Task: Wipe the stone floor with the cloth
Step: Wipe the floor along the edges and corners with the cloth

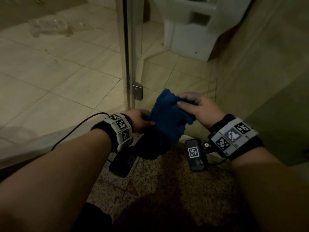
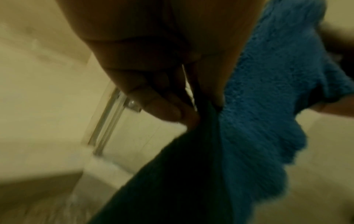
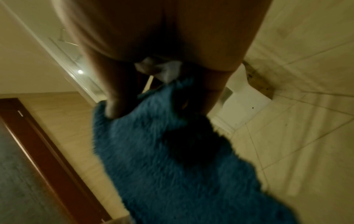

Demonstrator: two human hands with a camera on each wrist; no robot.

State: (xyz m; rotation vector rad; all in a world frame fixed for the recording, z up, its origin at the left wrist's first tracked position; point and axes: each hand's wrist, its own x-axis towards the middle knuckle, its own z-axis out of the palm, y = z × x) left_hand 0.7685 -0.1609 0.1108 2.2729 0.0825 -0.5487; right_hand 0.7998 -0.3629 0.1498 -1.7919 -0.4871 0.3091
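A fluffy blue cloth (image 1: 168,118) hangs in the air between my two hands, above a speckled stone floor strip (image 1: 163,178). My left hand (image 1: 142,118) pinches the cloth's left edge, thumb against curled fingers, as the left wrist view shows the cloth (image 2: 264,106) beside the fingers (image 2: 159,106). My right hand (image 1: 192,104) grips the upper right corner with thumb on top. In the right wrist view the cloth (image 3: 172,159) droops down from the right hand's fingers (image 3: 118,97).
A glass shower partition with a metal frame (image 1: 128,56) and hinge bracket (image 1: 138,91) stands just beyond the cloth. Pale tiled floor (image 1: 50,72) spreads left. A white toilet base (image 1: 187,34) sits behind; a tiled wall (image 1: 267,56) rises on the right.
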